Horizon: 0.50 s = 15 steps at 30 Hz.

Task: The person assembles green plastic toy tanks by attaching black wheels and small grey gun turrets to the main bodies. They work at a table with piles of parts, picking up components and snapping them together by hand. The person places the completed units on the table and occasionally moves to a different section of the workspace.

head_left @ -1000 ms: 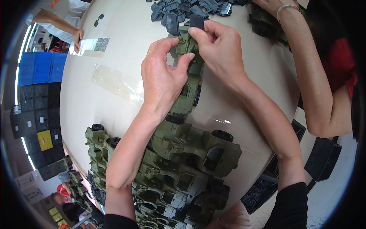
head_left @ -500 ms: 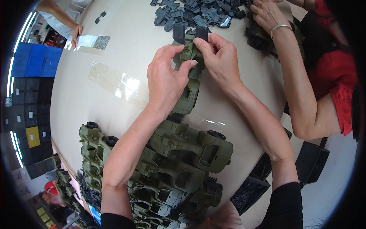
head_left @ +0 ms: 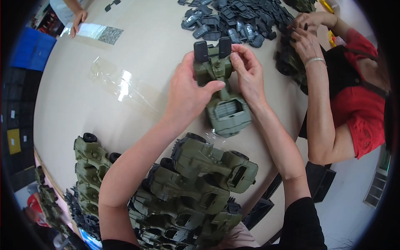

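Note:
An olive-green toy military vehicle (head_left: 228, 118) is held lengthwise between my two hands, over the table. At its far end stand two dark plastic flaps, a left flap (head_left: 201, 51) and a right flap (head_left: 225, 47). My left hand (head_left: 183, 91) grips its left side, the thumb lying across the narrow middle. My right hand (head_left: 252, 79) is curled against the right side near the right flap, the fingers partly hidden behind the vehicle. The rounded near end with its open hatch points toward me.
A heap of dark flap-like parts (head_left: 246, 21) lies beyond my hands. Closely packed green toy vehicles (head_left: 204, 162) stand in front of me, with another row (head_left: 88, 154) at left. A co-worker's hands (head_left: 308, 46) work at right; another person's hand (head_left: 78, 20) rests at upper left. Clear tape (head_left: 125, 85) covers part of the table.
The vehicle has tilted, its near end swinging right and showing more of its top. My right fingers have moved off the right flap to the vehicle's side. The whole view has shifted.

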Tool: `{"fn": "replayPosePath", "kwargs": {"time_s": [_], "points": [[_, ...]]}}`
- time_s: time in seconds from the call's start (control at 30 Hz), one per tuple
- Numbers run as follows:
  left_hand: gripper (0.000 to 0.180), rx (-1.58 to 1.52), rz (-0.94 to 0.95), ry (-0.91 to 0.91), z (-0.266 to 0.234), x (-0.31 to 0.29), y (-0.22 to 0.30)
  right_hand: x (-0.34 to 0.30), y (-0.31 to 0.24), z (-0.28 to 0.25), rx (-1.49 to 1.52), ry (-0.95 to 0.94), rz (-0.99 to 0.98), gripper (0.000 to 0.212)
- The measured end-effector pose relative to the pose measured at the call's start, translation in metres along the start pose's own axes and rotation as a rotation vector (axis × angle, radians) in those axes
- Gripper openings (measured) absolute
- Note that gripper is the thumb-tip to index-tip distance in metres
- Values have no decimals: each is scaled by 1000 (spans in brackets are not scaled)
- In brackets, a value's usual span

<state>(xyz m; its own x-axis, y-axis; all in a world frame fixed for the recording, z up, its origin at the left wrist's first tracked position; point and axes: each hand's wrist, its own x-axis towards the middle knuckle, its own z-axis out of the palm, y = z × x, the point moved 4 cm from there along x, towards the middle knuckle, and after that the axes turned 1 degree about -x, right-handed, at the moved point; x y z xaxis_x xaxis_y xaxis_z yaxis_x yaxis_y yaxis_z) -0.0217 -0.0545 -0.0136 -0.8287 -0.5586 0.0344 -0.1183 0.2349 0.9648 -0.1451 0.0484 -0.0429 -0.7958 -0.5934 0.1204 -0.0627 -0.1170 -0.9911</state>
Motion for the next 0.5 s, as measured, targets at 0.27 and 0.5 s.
{"fn": "replayPosePath", "kwargs": {"time_s": [0.27, 0.5], "points": [[59, 48, -44, 36, -7, -1, 0, 5, 6, 3, 48, -58, -9, 24], [23, 292, 46, 130, -33, 12, 7, 14, -7, -3, -81, -173, -3, 22]]}}
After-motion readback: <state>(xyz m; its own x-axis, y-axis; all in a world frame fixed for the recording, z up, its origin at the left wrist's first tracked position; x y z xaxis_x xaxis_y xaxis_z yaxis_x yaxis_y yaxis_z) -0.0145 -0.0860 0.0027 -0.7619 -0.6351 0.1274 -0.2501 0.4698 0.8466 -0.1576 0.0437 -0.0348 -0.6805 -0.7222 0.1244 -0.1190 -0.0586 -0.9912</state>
